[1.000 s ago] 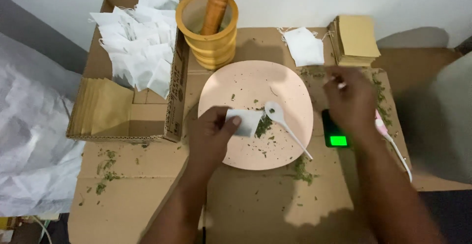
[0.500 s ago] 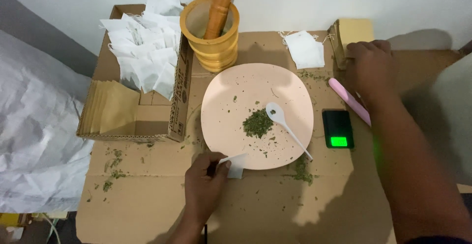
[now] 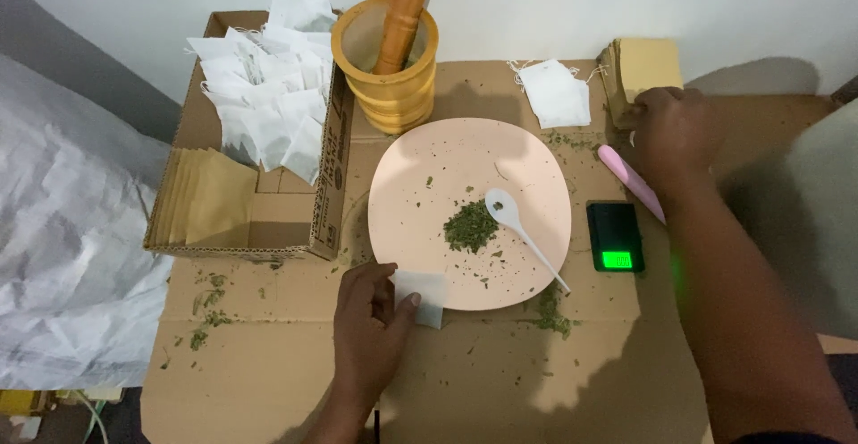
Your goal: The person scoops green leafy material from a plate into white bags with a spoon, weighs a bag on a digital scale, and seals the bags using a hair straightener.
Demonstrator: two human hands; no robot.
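In the head view, a round pale pink plate (image 3: 420,167) is seen at the middle of a brown cardboard work surface (image 3: 500,381), with a small heap of chopped green herb (image 3: 470,225) near the plate's centre and a white plastic spoon (image 3: 523,234) lying just right of the heap, its handle slanted toward the plate's lower right rim. At the plate's lower left rim, a small white paper sachet (image 3: 424,296) is pinched between thumb and fingers of the left hand (image 3: 374,323); the sachet overlaps the rim, and the herb lies up and to the right of it, nearer this hand than the other. Right of the plate, the right hand (image 3: 672,133) is curled over a long pink stick-like tool (image 3: 631,181) whose long axis runs diagonally; whether it is actually gripped cannot be told. A stack of tan paper envelopes (image 3: 645,64) is touched by the fingertips. Below the tool, a small black scale with a green display (image 3: 615,236) sits just beside the plate.
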